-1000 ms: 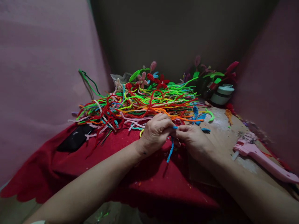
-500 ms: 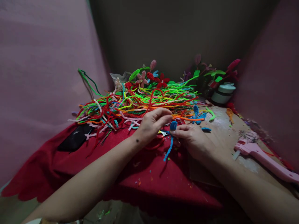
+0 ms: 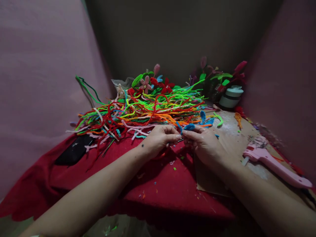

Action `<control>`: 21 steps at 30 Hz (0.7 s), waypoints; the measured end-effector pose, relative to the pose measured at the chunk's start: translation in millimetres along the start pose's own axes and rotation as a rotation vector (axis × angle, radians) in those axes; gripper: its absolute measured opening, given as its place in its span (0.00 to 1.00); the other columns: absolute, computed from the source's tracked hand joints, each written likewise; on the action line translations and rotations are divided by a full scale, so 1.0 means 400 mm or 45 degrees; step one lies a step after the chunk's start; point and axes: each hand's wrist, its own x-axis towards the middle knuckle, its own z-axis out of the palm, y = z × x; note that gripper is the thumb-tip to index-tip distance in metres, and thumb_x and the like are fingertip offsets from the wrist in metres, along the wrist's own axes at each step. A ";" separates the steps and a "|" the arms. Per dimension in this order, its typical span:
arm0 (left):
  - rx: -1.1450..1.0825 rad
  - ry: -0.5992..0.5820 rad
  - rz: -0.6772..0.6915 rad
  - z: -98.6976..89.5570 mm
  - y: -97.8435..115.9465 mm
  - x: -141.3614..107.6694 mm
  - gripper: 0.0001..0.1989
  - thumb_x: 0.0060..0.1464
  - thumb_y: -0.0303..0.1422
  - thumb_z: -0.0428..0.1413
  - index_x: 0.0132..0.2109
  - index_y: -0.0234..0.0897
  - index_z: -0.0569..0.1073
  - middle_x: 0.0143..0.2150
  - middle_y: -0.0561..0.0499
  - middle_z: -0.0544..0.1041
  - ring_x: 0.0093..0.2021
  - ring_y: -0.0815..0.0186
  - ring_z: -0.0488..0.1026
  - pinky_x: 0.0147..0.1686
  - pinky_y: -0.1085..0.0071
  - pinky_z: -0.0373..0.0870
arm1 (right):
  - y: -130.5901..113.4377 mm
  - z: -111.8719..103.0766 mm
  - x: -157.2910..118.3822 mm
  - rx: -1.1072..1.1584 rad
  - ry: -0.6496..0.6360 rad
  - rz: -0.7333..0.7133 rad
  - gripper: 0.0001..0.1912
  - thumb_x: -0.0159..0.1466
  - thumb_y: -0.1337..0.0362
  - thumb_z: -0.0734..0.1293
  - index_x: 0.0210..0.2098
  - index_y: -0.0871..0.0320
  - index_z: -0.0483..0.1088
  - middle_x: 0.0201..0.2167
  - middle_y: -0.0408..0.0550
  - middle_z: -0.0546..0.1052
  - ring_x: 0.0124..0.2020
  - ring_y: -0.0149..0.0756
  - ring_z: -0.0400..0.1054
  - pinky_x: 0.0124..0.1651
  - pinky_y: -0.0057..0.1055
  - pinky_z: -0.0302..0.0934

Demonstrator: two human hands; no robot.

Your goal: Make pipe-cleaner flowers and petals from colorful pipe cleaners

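Between my hands, above the red cloth, is a blue pipe cleaner point(image 3: 189, 127) with a bent loop on the right and a short free end pointing up. My right hand point(image 3: 206, 143) is closed in a pinch on it just below the loop. The thumb and fingers of my left hand point(image 3: 163, 139) are pinched together at its left side, touching my right fingertips. A thin dark thing shows under the fingertips, too small to make out. More blue pipe-cleaner pieces point(image 3: 207, 121) lie just beyond my right hand.
A big heap of coloured pipe cleaners point(image 3: 140, 113) spreads behind my hands, with pipe-cleaner flowers point(image 3: 166, 86) at its back. A black phone point(image 3: 74, 151) lies left. On the right are a cardboard sheet point(image 3: 229, 131), a pink glue gun point(image 3: 269, 159) and a lidded jar point(image 3: 231, 97).
The blue pipe cleaner has turned: its long tail hung down, and now the loop lies sideways with an end pointing up. My left hand has come down to meet my right. The view shifted slightly.
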 end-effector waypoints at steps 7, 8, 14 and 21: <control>-0.070 -0.049 0.121 0.007 0.003 -0.001 0.09 0.43 0.30 0.60 0.34 0.32 0.71 0.26 0.55 0.71 0.25 0.75 0.65 0.25 0.77 0.59 | -0.003 -0.001 0.000 -0.164 -0.028 -0.010 0.05 0.49 0.66 0.68 0.20 0.60 0.67 0.15 0.38 0.67 0.18 0.25 0.57 0.23 0.25 0.49; -0.114 -0.053 0.142 0.010 0.004 -0.001 0.10 0.43 0.29 0.61 0.35 0.32 0.71 0.28 0.55 0.72 0.27 0.74 0.67 0.28 0.77 0.61 | -0.003 0.000 0.001 -0.165 -0.030 -0.006 0.05 0.49 0.66 0.68 0.21 0.60 0.68 0.15 0.38 0.67 0.18 0.25 0.57 0.23 0.25 0.49; -0.166 0.072 0.199 0.020 0.008 -0.007 0.07 0.42 0.26 0.60 0.32 0.30 0.72 0.29 0.52 0.74 0.30 0.71 0.70 0.35 0.73 0.66 | -0.017 0.005 -0.008 -0.271 -0.026 -0.034 0.07 0.49 0.63 0.69 0.22 0.61 0.70 0.17 0.39 0.68 0.18 0.25 0.57 0.23 0.25 0.50; -0.081 0.145 0.262 0.022 -0.007 -0.001 0.04 0.43 0.25 0.58 0.31 0.32 0.71 0.26 0.54 0.73 0.26 0.72 0.69 0.29 0.74 0.67 | -0.015 0.008 -0.012 -0.452 0.017 -0.094 0.08 0.51 0.64 0.66 0.18 0.59 0.67 0.14 0.38 0.65 0.17 0.25 0.55 0.21 0.25 0.48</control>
